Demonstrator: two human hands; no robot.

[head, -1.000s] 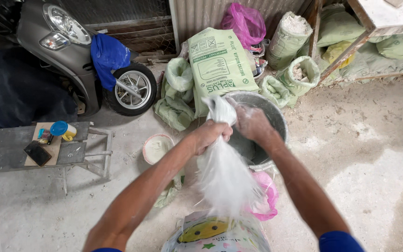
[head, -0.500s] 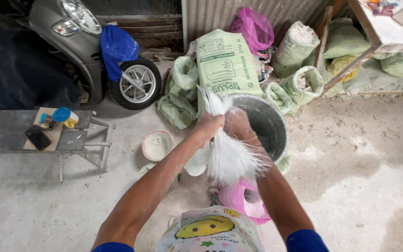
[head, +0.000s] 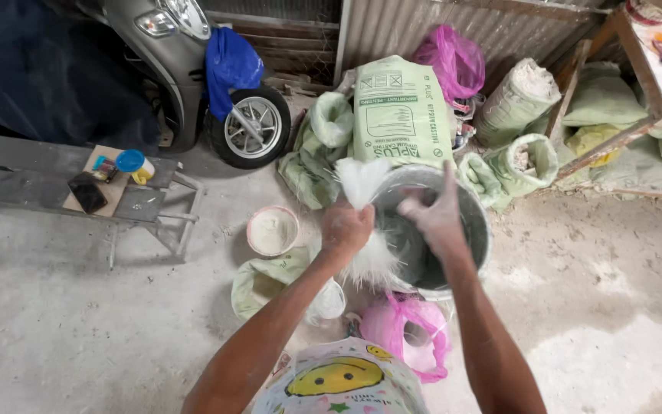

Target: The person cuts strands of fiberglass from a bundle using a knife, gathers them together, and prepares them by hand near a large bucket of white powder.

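My left hand (head: 345, 228) is closed around a bundle of white fibre (head: 362, 182), which sticks up above the fist and fans out below it. My right hand (head: 437, 216) hovers beside it over the grey metal bucket (head: 478, 222), fingers spread and one finger raised, touching strands of the fibre. Both hands are dusted with white powder. The bucket's inside looks dark and wet.
A small bowl of white paste (head: 273, 230) sits left of the bucket. A pink plastic bag (head: 410, 333) lies near my knees. Green sacks (head: 400, 115) lean behind the bucket. A scooter (head: 193, 69) and a low grey bench (head: 55, 188) stand at left.
The fibre bundle has moved up and over the bucket's rim. My right hand let go of the bundle's top and opened out. The camera tilted nearer the bucket.
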